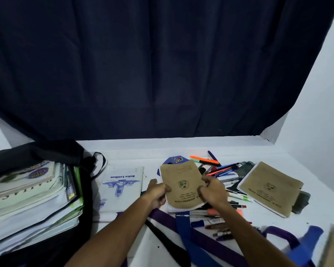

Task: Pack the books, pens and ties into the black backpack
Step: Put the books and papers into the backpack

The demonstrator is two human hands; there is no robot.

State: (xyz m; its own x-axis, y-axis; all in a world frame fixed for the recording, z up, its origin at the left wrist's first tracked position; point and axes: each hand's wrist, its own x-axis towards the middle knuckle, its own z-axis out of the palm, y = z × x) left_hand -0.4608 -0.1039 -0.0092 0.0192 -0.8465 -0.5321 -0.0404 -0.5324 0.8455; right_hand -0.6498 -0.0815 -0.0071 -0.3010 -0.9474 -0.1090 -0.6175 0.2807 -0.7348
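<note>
Both hands grip the brown book (181, 185) at centre: left hand (158, 193) and right hand (212, 191) pinching its edges. Pens (220, 168) crowd two o'clock, ties (183, 228) trail at six, stuffed black backpack (37, 151) at nine.

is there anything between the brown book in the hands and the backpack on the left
Only the white Buku Latihan book, lying flat on the table between them. Both hands hold the brown book above it, so it should pass over. The backpack mouth faces this way, already holding stacked books.
</note>
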